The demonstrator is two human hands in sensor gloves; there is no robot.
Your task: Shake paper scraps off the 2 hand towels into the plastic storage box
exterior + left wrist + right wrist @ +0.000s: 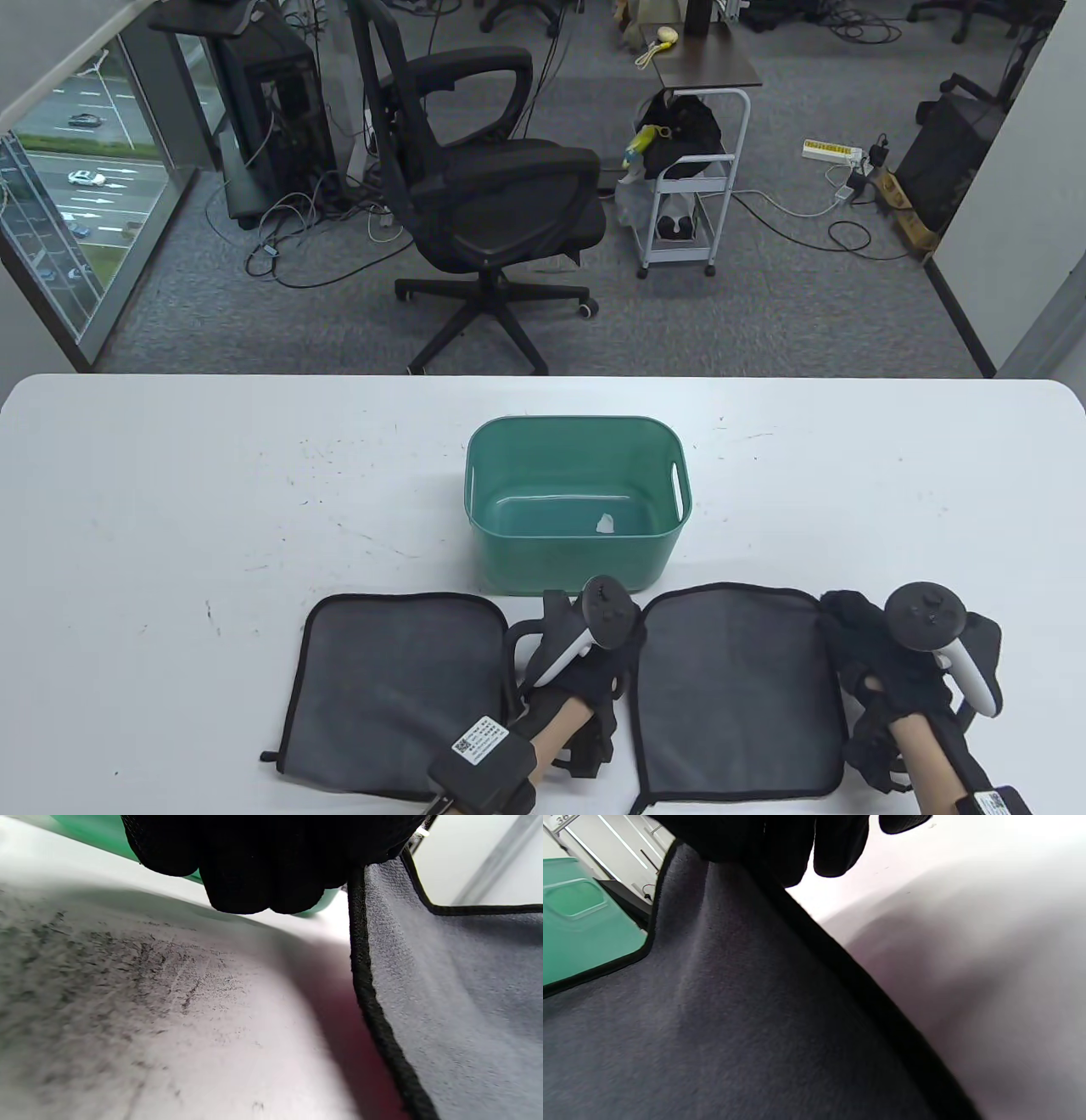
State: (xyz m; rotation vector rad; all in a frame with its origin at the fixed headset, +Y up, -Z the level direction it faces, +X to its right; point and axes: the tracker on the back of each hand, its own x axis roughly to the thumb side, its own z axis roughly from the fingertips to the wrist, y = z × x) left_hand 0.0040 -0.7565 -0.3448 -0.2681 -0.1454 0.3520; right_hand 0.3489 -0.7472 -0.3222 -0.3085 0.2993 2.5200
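Observation:
Two grey hand towels with black edging lie flat near the table's front edge, the left towel (399, 683) and the right towel (730, 688). Behind them stands the green plastic storage box (577, 441) with one white paper scrap (607, 524) on its bottom. My left hand (615, 645) is between the towels and grips the right towel's far left corner (394, 878), which rises to its curled fingers (263, 870). My right hand (853, 624) pinches the right towel's far right corner; the right towel's cloth (721, 1005) creases up into its fingers (797, 853). I see no scraps on either towel.
The white table (212, 509) runs wide on both sides of the box, marked with small dark scuffs (140, 971). Beyond the table's far edge stand a black office chair (484, 187) and a small white cart (687, 170) on the carpet.

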